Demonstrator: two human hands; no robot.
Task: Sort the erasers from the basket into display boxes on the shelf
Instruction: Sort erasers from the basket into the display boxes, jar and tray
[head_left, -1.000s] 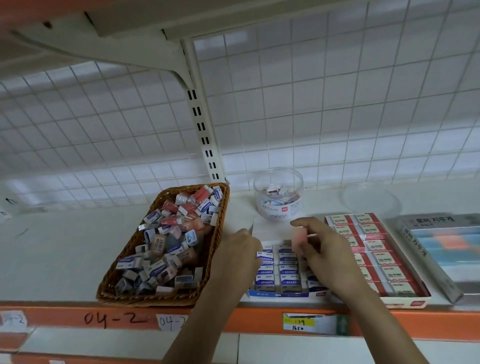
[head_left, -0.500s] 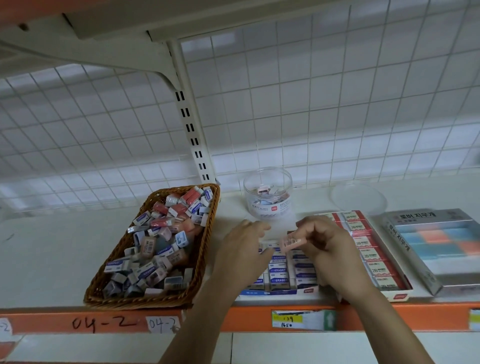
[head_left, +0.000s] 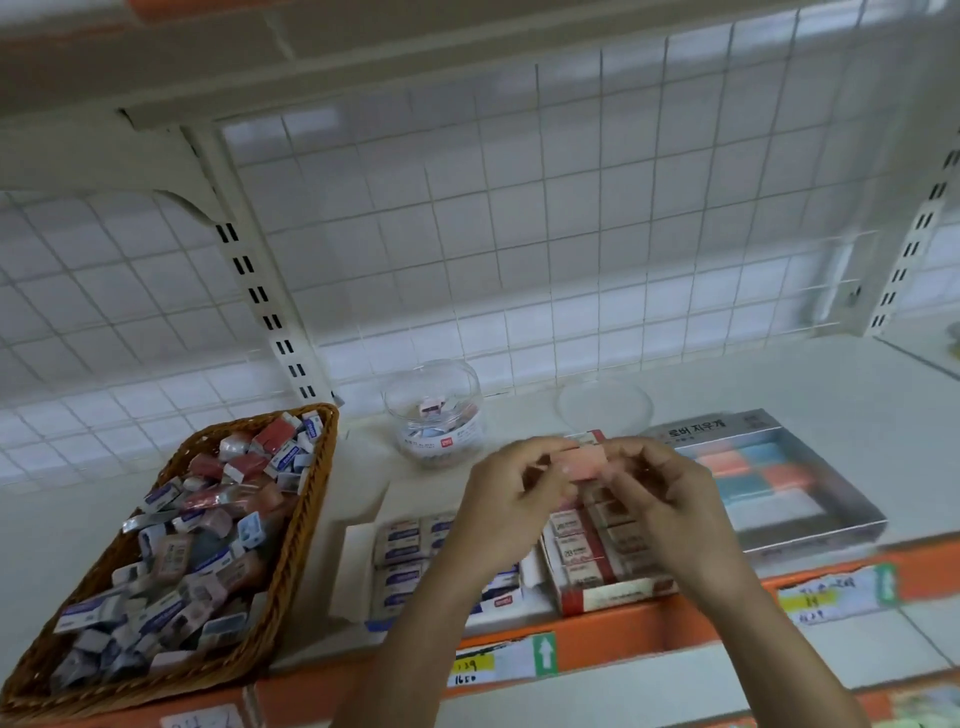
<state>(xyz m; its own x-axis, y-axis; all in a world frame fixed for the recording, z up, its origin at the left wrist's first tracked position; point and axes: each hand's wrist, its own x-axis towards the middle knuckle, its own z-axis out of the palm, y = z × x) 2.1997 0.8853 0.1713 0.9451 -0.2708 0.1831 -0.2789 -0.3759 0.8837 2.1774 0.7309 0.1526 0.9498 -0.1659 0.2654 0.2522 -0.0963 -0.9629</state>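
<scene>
Pinching a pink eraser (head_left: 584, 461), our left hand (head_left: 511, 501) and right hand (head_left: 672, 501) hold it above display boxes (head_left: 613, 597) at the shelf (head_left: 779, 384) front edge.

**Pretty clearly a stationery shop aisle**

This is retail shelving, not someone's desk: a white shelf (head_left: 779, 384) with an orange front strip (head_left: 623, 636) carrying handwritten price tags (head_left: 470, 669) and a green arrow sticker (head_left: 544, 653), slotted metal uprights (head_left: 262, 306) with a bracket (head_left: 156, 171), and a wire grid back panel (head_left: 519, 208). The stock gives it away too: cardboard display boxes (head_left: 613, 597) packed with rows of wrapped erasers (head_left: 567, 522), a clear tub (head_left: 434, 415) of more, and a wicker basket (head_left: 317, 483) heaped with loose ones beside them
</scene>
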